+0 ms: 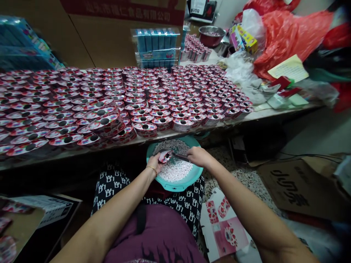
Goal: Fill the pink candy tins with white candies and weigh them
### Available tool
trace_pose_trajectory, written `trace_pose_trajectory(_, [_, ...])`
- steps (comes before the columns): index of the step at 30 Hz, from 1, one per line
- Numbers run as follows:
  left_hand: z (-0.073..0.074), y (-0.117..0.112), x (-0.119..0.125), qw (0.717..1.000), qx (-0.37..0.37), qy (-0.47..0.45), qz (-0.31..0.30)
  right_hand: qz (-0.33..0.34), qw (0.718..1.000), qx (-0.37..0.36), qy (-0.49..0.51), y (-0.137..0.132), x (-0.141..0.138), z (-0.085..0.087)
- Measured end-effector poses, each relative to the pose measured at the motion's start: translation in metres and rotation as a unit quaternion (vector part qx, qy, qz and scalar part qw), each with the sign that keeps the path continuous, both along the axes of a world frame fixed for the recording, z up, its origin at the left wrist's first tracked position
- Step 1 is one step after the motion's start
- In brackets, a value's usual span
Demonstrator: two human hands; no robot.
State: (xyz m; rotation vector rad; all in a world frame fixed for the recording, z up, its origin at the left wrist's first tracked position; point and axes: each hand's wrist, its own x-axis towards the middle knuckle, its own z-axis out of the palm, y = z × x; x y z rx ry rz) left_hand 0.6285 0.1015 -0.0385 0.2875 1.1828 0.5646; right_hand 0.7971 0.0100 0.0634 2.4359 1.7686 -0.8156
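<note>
table edge (pixel 264 112) (crowded), hands (pixel 197 156) over basin (pixel 175 187)

A blue-green bowl (pixel 175 187) has little white bits (pixel 175 172) in it. Over the bowl, the left hand (pixel 154 162) holds a small pink pack (pixel 165 157) and the right hand (pixel 197 157) holds a dark tool (pixel 181 157). Past the bowl, lots more packs (pixel 162 121) stand in rows.

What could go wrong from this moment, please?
If the legs in black-and-white patterned trousers move, the round teal plastic basin above might tip and spill its small white pellets. The slim dark utensil in the right hand might scatter pellets beside the small pink-and-white printed container in the left hand. One similar container, stacked on others near the pale table's front edge, might fall.
</note>
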Motion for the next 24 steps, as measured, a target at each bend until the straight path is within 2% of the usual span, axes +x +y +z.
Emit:
trace_pose_trajectory(3, [0.009, 0.007, -0.017, 0.99, 0.134, 0.042, 0.029, -0.053, 0.997, -0.024, -0.045, -0.016, 0.004, -0.034])
trace_pose_trajectory(5, [0.014, 0.01, -0.031, 0.982, 0.171, 0.061, 0.049, -0.086, 0.991, -0.062, -0.083, -0.02, -0.01, -0.064])
trace_pose_trajectory(7, [0.015, 0.012, -0.043, 0.983, 0.169, 0.053, 0.056, -0.081, 0.989, -0.085, -0.084, -0.019, -0.036, -0.093])
trace_pose_trajectory(9, [0.014, 0.011, -0.05, 0.985, 0.157, 0.02, 0.063, -0.056, 0.993, -0.085, -0.058, -0.016, -0.06, -0.115])
trace_pose_trajectory(12, [0.011, 0.011, -0.054, 0.986, 0.146, -0.021, 0.079, -0.03, 0.996, -0.084, -0.014, -0.011, -0.073, -0.131])
trace_pose_trajectory(15, [0.014, 0.015, -0.053, 0.988, 0.128, -0.028, 0.082, -0.008, 0.995, -0.082, 0.05, -0.012, -0.057, -0.13])
trace_pose_trajectory(18, [0.02, 0.018, -0.05, 0.99, 0.108, -0.026, 0.091, 0.005, 0.992, -0.062, 0.112, -0.016, -0.034, -0.119])
trace_pose_trajectory(21, [0.028, 0.016, -0.044, 0.991, 0.089, -0.031, 0.099, -0.007, 0.987, -0.039, 0.157, -0.021, -0.017, -0.097])
trace_pose_trajectory(24, [0.031, 0.01, -0.034, 0.992, 0.067, -0.05, 0.095, -0.041, 0.974, 0.006, 0.221, -0.022, -0.003, -0.067])
